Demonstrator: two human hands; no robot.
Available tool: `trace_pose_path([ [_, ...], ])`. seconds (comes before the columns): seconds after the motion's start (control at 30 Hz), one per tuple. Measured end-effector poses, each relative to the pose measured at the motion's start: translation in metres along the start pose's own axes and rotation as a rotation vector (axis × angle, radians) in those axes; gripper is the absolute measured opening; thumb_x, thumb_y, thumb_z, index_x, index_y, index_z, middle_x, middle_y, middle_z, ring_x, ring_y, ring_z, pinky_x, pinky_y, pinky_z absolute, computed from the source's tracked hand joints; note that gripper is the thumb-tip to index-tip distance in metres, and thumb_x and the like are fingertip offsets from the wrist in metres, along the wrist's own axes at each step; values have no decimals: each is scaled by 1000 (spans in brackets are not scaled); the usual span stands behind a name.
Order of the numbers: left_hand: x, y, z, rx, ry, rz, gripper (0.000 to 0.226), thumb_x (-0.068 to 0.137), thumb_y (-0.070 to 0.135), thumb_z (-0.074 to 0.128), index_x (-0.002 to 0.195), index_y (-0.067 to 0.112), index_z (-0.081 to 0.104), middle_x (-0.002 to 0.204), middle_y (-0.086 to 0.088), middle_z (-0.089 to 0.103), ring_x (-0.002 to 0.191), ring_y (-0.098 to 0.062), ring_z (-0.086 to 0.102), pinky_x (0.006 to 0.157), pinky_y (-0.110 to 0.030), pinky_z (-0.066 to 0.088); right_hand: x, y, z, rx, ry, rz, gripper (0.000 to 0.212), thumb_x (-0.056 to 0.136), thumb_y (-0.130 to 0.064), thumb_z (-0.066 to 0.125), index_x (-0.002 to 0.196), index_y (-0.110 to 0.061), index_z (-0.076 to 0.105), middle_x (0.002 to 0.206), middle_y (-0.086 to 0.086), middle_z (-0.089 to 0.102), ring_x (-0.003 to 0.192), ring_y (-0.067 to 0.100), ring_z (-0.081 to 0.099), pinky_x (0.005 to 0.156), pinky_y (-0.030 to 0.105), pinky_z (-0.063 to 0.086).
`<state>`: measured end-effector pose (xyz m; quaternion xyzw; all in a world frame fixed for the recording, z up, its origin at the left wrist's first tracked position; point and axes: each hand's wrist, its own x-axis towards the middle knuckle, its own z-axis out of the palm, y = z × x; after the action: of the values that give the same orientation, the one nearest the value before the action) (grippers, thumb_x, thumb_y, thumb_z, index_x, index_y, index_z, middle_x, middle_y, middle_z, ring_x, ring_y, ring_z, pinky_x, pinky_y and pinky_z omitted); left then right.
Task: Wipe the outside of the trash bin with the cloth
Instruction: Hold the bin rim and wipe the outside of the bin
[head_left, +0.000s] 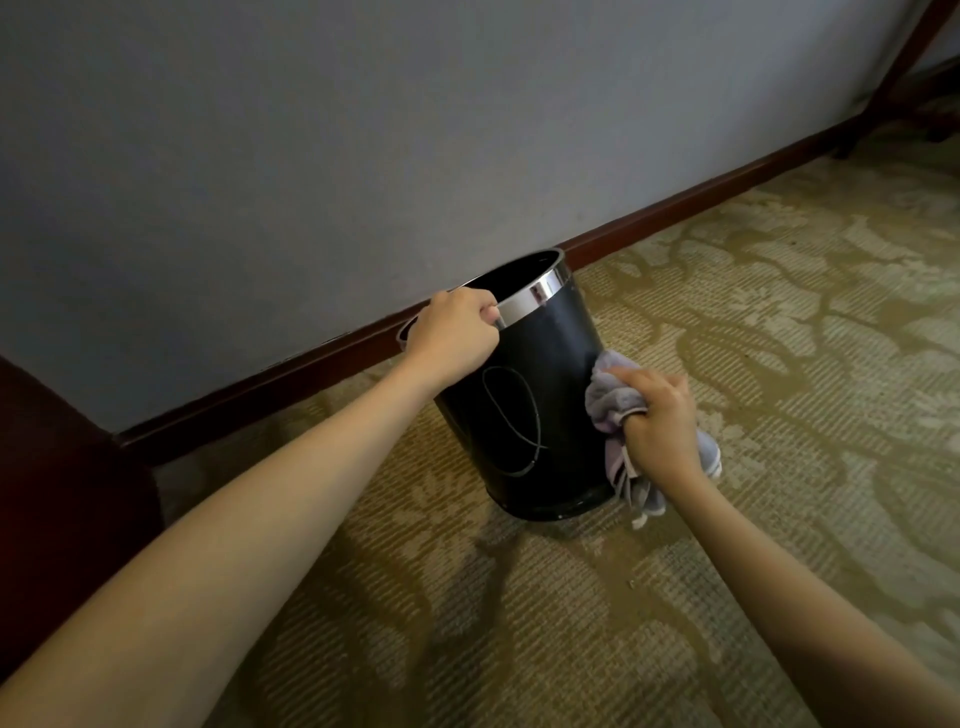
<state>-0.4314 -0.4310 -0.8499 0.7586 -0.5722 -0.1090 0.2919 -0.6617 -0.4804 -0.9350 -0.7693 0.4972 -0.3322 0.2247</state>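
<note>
Head view, far left: a dark reddish-brown piece of furniture (57, 499) fills the lower left edge, standing on the carpet.
Wall: a plain grey-blue wall (311, 130) runs across the top, with a dark wooden baseboard (675, 205) along its foot.
Left hand: the left hand (451, 335) reaches in from the lower left on a bare forearm and grips the rim of the trash bin, its fingers (488, 312) curled over the edge.
Trash bin: a black round trash bin (540, 415) with a shiny chrome band (535, 299) at the top stands on the carpet just beside the baseboard, tilted slightly; a thin looped line marks its front.
Cloth: a pale lilac-grey cloth (613, 397) is pressed against the right side of the bin, about mid-height, with loose folds hanging down towards the floor.
Right hand: the right hand (660, 421) has its fingers closed around the bunched cloth, holding it to the bin's outer wall.
Carpet: a beige and olive patterned carpet (779, 338) covers the floor.
Far right: dark wooden furniture legs (904, 67) stand in the top corner.
</note>
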Motion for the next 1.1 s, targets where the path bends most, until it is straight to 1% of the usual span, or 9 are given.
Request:
trace_pose_path([
  [0.13, -6, 2, 2, 21, 2, -9, 34, 93, 19, 41, 59, 25, 41, 66, 3, 48, 65, -18, 49, 55, -30, 33, -9, 2, -7, 10, -49, 4, 48, 72, 8, 56, 107, -21, 71, 98, 6, 67, 100, 26, 51, 92, 54, 40],
  [0.27, -14, 6, 1, 53, 10, -12, 32, 95, 18, 38, 63, 24, 38, 69, 2, 44, 67, -22, 48, 52, -32, 32, -14, -7, -12, 202, -78, -46, 46, 73, 14, 51, 99, -19, 71, 80, 2, 70, 80, 23, 66, 73, 48, 55],
  [0.37, -8, 14, -9, 45, -38, -34, 29, 92, 12, 41, 64, 18, 44, 68, -1, 48, 68, -23, 51, 59, -35, 40, -16, -11, -12, 129, -62, -50, 49, 72, 9, 58, 114, -17, 65, 101, 3, 68, 99, 30, 58, 86, 49, 47],
  [0.47, -2, 18, -20, 79, -93, -94, 31, 88, 7, 41, 58, 15, 41, 63, -2, 47, 63, -23, 48, 53, -31, 34, -18, -17, -8, 108, -106, -79, 50, 73, 5, 63, 120, -12, 59, 116, 7, 61, 108, 28, 53, 94, 44, 43],
  [0.63, 6, 11, -35, 77, -98, -183, 19, 85, 6, 41, 73, 8, 56, 96, -23, 62, 95, -41, 58, 83, -42, 47, -12, -38, -10, 127, -191, -112, 42, 76, -1, 66, 117, -11, 63, 104, 8, 64, 99, 26, 57, 88, 42, 45],
  [0.7, 10, 9, -36, 63, -106, -166, 22, 85, 5, 40, 70, 9, 57, 96, -25, 64, 92, -40, 58, 76, -39, 47, -4, -56, -11, 145, -155, -187, 43, 75, 1, 66, 116, -11, 65, 102, 9, 65, 97, 25, 57, 87, 39, 45],
  [0.83, 17, 2, -41, 49, -150, -94, 38, 94, 19, 45, 56, 16, 38, 60, -3, 47, 69, -28, 45, 53, -31, 30, 1, -79, 0, 96, -161, -357, 49, 71, 11, 62, 115, -10, 66, 107, 10, 62, 97, 25, 50, 86, 32, 37],
  [1.0, 5, -45, -59, -113, -182, -43, 36, 101, 30, 37, 92, 2, 58, 95, -13, 61, 88, -19, 52, 80, -33, 38, -28, -46, 9, 54, -206, -293, 45, 70, 9, 65, 109, -13, 69, 104, 6, 62, 95, 26, 49, 85, 41, 40],
  [1.1, -8, -77, -69, -179, -140, -114, 33, 102, 28, 33, 96, 8, 59, 90, -5, 59, 87, -17, 53, 78, -34, 39, -45, -28, 11, 52, -207, -236, 44, 69, 10, 68, 106, -15, 70, 100, 3, 63, 90, 26, 51, 84, 48, 42],
])
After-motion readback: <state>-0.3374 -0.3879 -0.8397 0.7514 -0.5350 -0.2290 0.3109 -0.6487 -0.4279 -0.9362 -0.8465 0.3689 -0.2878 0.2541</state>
